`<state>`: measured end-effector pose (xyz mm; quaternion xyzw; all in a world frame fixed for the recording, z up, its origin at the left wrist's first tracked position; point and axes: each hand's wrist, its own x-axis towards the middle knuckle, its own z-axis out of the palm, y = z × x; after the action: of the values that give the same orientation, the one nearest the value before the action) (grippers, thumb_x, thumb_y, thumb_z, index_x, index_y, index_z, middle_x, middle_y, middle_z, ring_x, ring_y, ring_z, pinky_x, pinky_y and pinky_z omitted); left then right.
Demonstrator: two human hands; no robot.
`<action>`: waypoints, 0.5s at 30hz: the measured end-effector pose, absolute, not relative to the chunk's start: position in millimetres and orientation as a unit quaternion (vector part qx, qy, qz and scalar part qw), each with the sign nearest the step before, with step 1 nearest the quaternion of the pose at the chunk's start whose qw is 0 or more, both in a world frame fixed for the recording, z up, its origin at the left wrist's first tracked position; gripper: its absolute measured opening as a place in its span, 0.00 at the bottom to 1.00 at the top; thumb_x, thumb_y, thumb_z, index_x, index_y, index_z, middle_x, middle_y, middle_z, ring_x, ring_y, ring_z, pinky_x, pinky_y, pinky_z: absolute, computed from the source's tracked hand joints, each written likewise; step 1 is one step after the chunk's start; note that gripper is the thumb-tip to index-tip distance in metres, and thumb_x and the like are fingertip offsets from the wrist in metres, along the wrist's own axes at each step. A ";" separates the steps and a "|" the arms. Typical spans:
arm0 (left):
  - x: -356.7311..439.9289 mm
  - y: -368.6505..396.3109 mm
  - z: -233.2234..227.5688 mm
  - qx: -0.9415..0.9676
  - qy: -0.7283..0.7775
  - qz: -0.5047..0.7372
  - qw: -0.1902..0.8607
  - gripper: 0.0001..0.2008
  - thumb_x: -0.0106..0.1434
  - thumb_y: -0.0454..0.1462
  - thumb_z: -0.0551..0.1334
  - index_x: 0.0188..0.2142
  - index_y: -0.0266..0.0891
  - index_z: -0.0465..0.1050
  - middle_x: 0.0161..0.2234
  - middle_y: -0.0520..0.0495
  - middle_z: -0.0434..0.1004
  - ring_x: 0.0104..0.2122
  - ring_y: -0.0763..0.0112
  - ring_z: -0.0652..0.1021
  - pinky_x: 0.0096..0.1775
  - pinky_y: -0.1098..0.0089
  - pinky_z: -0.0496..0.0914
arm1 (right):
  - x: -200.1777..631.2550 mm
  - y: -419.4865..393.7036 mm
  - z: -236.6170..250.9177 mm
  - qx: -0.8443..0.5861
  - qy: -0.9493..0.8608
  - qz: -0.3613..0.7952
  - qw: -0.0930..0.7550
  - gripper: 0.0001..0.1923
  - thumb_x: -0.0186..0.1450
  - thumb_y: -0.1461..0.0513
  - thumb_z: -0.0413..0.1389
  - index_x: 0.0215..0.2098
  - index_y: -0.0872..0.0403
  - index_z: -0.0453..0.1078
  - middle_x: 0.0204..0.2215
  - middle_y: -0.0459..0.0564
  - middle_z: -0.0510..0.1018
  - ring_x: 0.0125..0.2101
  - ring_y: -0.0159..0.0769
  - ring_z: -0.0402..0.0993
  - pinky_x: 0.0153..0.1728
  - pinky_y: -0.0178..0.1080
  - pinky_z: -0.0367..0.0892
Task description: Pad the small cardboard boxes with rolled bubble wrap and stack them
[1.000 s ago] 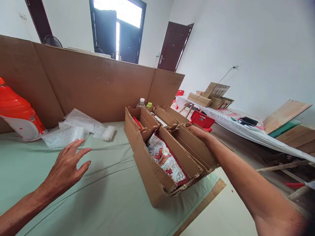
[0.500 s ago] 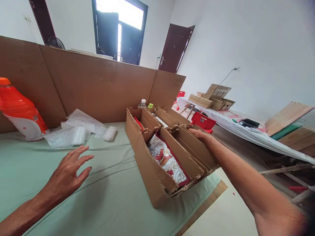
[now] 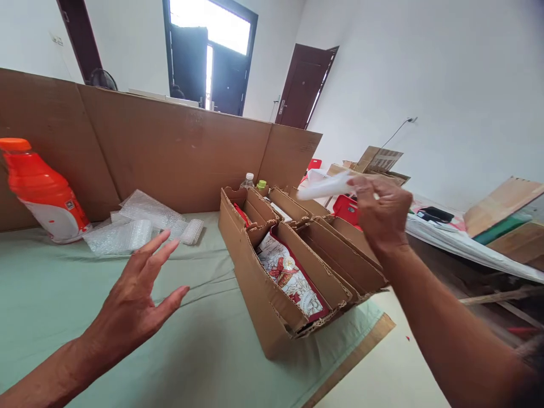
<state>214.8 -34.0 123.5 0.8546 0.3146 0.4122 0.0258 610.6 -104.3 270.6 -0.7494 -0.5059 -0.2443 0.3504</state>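
Above the right side of a divided cardboard box [image 3: 255, 306], my right hand [image 3: 382, 212] grips a whitish, long, flat or rolled piece [image 3: 325, 187]; motion blur hides its exact kind. The box stands on the green cloth. A patterned packet [image 3: 287, 272] with a dark red edge lies in its near left compartment, and something red [image 3: 241, 214] sits in the far left one. My left hand [image 3: 142, 289] hovers over the cloth left of the box, fingers spread, holding nothing. Beyond it lie several pieces of bubble wrap [image 3: 123, 235].
A large orange bottle [image 3: 46, 192] stands at the left. A clear bottle [image 3: 247, 180] and a green-capped one [image 3: 261, 185] show behind the box. A cardboard screen [image 3: 178, 153] lines the table's back. To the right, another table [image 3: 450, 249] carries cardboard pieces.
My right hand has risen out of the box's right compartment with the whitish piece in it. My left hand has shifted slightly right, its fingers spread wider.
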 end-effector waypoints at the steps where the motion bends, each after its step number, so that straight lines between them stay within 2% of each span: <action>1: 225.8 -41.2 132.5 0.847 0.304 0.435 0.029 0.36 0.67 0.47 0.60 0.70 0.53 0.46 0.71 0.43 0.52 0.67 0.47 0.62 0.59 0.45 0.68 | 580.5 -109.4 269.9 -0.708 -0.537 -0.231 0.396 0.21 0.74 0.54 0.42 0.46 0.48 0.76 0.49 0.52 0.80 0.53 0.46 0.73 0.56 0.51 0.65; 2: 236.7 -48.1 140.0 0.839 0.294 0.457 0.033 0.40 0.66 0.48 0.61 0.71 0.53 0.42 0.72 0.43 0.49 0.68 0.46 0.60 0.61 0.45 0.66 | 549.4 -113.7 266.9 -0.678 -0.577 -0.202 0.409 0.17 0.73 0.52 0.46 0.43 0.44 0.76 0.46 0.46 0.82 0.49 0.43 0.76 0.52 0.49 0.69; 3: 246.7 -54.1 145.9 0.833 0.286 0.471 0.043 0.42 0.66 0.47 0.62 0.72 0.53 0.39 0.72 0.43 0.49 0.68 0.46 0.60 0.61 0.45 0.65 | 519.5 -117.1 262.2 -0.615 -0.633 -0.127 0.453 0.13 0.71 0.53 0.50 0.40 0.43 0.77 0.45 0.45 0.82 0.47 0.43 0.76 0.52 0.49 0.70; 5: 260.3 -60.9 152.3 0.827 0.282 0.479 0.087 0.39 0.68 0.45 0.59 0.71 0.52 0.40 0.68 0.42 0.59 0.64 0.50 0.68 0.58 0.50 0.70 | 473.3 -119.3 251.9 -0.501 -0.752 0.046 0.427 0.11 0.71 0.52 0.53 0.40 0.40 0.78 0.44 0.42 0.83 0.49 0.41 0.77 0.52 0.48 0.71; 7: 262.1 -56.9 151.6 0.823 0.307 0.454 0.150 0.32 0.69 0.42 0.55 0.69 0.51 0.47 0.60 0.44 0.73 0.52 0.57 0.79 0.48 0.59 0.76 | 457.9 -112.2 245.9 -0.446 -0.787 0.152 0.398 0.11 0.71 0.52 0.53 0.44 0.39 0.78 0.47 0.41 0.82 0.51 0.39 0.76 0.53 0.47 0.71; 9: 251.0 -41.5 144.3 0.808 0.364 0.423 0.188 0.28 0.68 0.43 0.54 0.67 0.48 0.55 0.53 0.45 0.78 0.41 0.61 0.82 0.40 0.64 0.77 | 477.5 -94.0 246.8 -0.507 -0.743 0.138 0.415 0.13 0.72 0.53 0.51 0.47 0.42 0.77 0.49 0.42 0.82 0.51 0.37 0.77 0.53 0.43 0.71; 11: 230.1 -18.7 130.4 0.784 0.444 0.389 0.190 0.30 0.65 0.46 0.55 0.65 0.44 0.58 0.48 0.44 0.81 0.34 0.63 0.81 0.35 0.65 0.76 | 522.4 -67.9 252.1 -0.634 -0.638 0.041 0.435 0.14 0.73 0.55 0.50 0.50 0.47 0.76 0.50 0.46 0.81 0.50 0.36 0.76 0.53 0.40 0.70; 12: 217.7 -6.6 121.0 0.772 0.485 0.366 0.186 0.31 0.64 0.47 0.55 0.65 0.41 0.59 0.45 0.44 0.81 0.32 0.62 0.81 0.33 0.65 0.75 | 548.5 -54.0 254.8 -0.712 -0.578 -0.019 0.399 0.13 0.73 0.57 0.52 0.51 0.49 0.75 0.51 0.46 0.81 0.50 0.34 0.76 0.53 0.37 0.69; 14: 192.8 16.2 99.4 0.752 0.557 0.307 0.174 0.34 0.62 0.46 0.55 0.65 0.37 0.59 0.37 0.45 0.82 0.29 0.61 0.79 0.31 0.65 0.73 | 596.2 -29.3 258.3 -0.768 -0.520 -0.046 0.371 0.13 0.72 0.62 0.54 0.53 0.56 0.73 0.51 0.56 0.80 0.48 0.37 0.76 0.53 0.41 0.69; 15: 181.5 26.4 88.5 0.745 0.583 0.281 0.164 0.34 0.61 0.45 0.54 0.65 0.35 0.59 0.36 0.45 0.81 0.29 0.60 0.79 0.31 0.64 0.73 | 614.6 -19.7 258.6 -0.785 -0.506 -0.053 0.354 0.13 0.72 0.61 0.55 0.52 0.55 0.73 0.51 0.55 0.79 0.47 0.38 0.76 0.51 0.44 0.71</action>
<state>181.5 26.4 88.5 0.7446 0.5829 0.2806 0.1645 614.6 -19.7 258.6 -0.7846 -0.5060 -0.0534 0.3542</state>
